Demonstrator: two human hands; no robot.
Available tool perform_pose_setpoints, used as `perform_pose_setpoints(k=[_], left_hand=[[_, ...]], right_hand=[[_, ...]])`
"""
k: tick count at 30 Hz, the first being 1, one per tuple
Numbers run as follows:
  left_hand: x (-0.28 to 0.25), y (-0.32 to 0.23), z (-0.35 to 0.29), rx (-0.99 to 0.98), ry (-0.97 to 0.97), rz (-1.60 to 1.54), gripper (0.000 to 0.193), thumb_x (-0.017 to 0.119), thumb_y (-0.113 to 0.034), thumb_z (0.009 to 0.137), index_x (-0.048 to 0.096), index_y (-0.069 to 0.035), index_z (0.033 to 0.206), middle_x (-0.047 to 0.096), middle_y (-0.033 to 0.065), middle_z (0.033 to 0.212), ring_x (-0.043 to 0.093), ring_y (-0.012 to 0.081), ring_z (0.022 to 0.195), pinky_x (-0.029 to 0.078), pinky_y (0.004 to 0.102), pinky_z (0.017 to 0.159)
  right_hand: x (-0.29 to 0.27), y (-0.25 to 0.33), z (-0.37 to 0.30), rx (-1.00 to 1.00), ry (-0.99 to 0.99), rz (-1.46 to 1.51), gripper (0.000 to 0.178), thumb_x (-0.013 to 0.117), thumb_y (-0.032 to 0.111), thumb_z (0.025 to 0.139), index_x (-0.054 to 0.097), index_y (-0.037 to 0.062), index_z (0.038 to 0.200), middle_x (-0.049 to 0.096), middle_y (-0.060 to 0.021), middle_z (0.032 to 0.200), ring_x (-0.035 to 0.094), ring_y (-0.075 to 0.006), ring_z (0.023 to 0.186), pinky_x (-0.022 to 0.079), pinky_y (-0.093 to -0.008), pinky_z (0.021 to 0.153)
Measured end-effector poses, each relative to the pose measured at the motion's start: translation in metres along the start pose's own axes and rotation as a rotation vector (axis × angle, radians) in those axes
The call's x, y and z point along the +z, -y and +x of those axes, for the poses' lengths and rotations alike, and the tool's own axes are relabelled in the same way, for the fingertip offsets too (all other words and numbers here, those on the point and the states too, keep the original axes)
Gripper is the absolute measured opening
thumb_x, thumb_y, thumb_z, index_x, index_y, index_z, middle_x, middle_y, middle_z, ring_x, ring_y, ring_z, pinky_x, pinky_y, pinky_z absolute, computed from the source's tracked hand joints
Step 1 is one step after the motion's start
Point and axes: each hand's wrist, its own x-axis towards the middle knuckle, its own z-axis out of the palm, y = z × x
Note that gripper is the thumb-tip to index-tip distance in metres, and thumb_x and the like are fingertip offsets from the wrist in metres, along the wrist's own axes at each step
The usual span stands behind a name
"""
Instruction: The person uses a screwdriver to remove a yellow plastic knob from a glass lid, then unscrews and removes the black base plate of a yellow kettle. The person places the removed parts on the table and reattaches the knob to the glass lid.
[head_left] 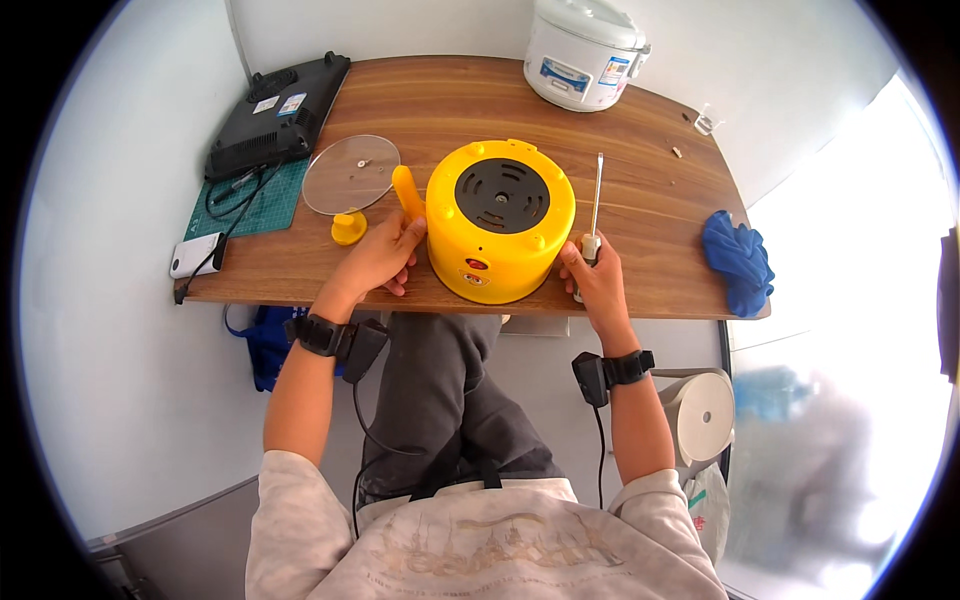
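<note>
A yellow electric pot (500,255) stands upside down at the table's front edge, its black slotted base plate (502,196) facing up. Its yellow handle (407,192) sticks out on the left. My left hand (382,258) is closed with bent fingers against the pot's left side, thumb at the lower end of the handle. On the pot's right, my right hand (600,285) grips a screwdriver (598,200) by its handle, with the long metal shaft pointing away from me. Some fingers of that hand are hidden behind the pot and the screwdriver.
At left lie a round glass lid (340,185) with small parts on it, a yellow knob (348,228), a black appliance (275,115), a green cutting mat (270,215) and a white power bank (197,255). A white rice cooker (585,60) stands behind; a blue cloth (738,260) lies right.
</note>
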Motion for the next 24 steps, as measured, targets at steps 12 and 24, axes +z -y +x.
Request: perform_pose_setpoints(k=[12,24], left_hand=[[-0.011,-0.021,-0.005,0.503,-0.301,-0.042,0.024,0.059,-0.026,0.099,0.058,-0.006,0.113,0.063,0.0051,0.091,0.063,0.0128,0.081,0.053,0.0258,0.067],[0.039,-0.049,0.0,0.972,-0.485,0.15,0.033,0.062,-0.013,0.089,0.06,-0.009,0.121,0.06,0.0113,0.136,0.052,0.0298,0.131,0.038,0.0414,0.112]], right_hand=[[-0.006,-0.004,-0.003,-0.013,0.05,0.347,0.013,0.054,0.004,0.088,0.048,0.0072,0.098,0.05,-0.0018,0.088,0.054,-0.0114,0.074,0.049,-0.0277,0.067],[-0.01,-0.013,-0.002,-0.132,0.152,0.282,0.051,0.059,0.016,0.102,0.04,0.0012,0.147,0.063,-0.0068,0.109,0.063,-0.0146,0.098,0.05,-0.0296,0.091]])
